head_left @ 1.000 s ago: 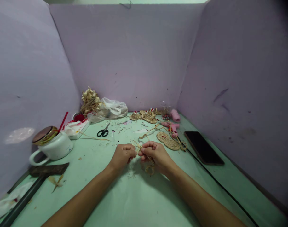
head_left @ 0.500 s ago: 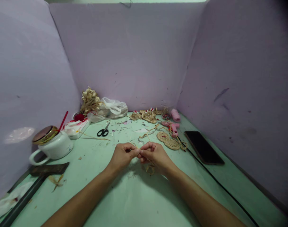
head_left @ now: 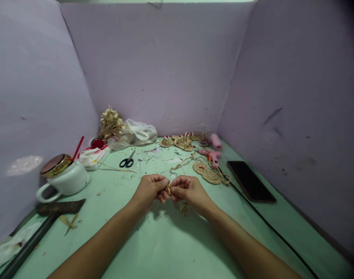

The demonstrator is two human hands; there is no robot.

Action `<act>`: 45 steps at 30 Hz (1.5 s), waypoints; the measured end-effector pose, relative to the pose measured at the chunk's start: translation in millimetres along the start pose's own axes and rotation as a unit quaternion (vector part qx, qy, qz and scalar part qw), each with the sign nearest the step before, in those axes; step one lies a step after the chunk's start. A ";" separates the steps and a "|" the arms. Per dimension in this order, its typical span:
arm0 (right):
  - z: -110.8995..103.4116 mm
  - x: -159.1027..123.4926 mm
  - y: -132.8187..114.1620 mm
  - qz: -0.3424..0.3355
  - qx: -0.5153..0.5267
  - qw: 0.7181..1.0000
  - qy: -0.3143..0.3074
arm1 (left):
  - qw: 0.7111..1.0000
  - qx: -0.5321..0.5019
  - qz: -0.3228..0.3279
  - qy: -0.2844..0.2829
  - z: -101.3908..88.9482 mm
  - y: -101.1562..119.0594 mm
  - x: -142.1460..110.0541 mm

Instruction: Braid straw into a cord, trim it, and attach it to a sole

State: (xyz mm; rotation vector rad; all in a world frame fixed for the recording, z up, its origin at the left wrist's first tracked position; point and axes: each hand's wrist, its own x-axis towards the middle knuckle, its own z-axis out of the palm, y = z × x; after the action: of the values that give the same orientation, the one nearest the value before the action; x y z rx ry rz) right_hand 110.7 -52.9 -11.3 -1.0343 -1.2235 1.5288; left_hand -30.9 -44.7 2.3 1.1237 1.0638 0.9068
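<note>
My left hand [head_left: 149, 190] and my right hand [head_left: 189, 190] meet over the middle of the green table [head_left: 165, 248]. Both are closed, fingertips pinching a thin tan straw strand [head_left: 168, 189] between them. A small coil of the same straw [head_left: 184, 209] hangs or lies just under my right hand. Beyond the hands lies a flat woven straw piece shaped like a figure eight [head_left: 206, 173].
Black scissors [head_left: 127, 161] lie behind the hands. At left stand a white mug with a gold lid [head_left: 63, 177] and a dark hammer [head_left: 49, 211]. A phone [head_left: 250, 181], a black cable [head_left: 270, 228], a pink glue gun [head_left: 212, 156], small woven pieces [head_left: 183, 142] and a plastic bag [head_left: 136, 133] sit farther back. Purple walls enclose the table.
The hands have drawn closer together and dropped slightly toward me. The loose straw end that stuck up between them is now tucked into the fingertips.
</note>
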 end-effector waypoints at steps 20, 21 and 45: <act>-0.1 0.7 0.3 0.015 0.053 0.998 0.002 | 0.998 0.047 0.044 0.022 1.6 0.1 -2.5; 0.0 0.8 0.7 0.017 0.050 0.999 0.004 | 0.997 0.057 0.047 0.025 1.8 0.1 -2.5; 3.1 -0.3 -1.2 0.001 -0.005 0.999 0.038 | 0.939 0.247 0.183 0.153 -2.0 4.5 -7.3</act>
State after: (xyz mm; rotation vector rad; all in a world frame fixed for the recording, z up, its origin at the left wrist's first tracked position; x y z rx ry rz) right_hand 108.0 -53.8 -9.6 -1.0894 -1.1786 1.4736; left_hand -34.8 -50.2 7.9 1.6756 1.4136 1.1695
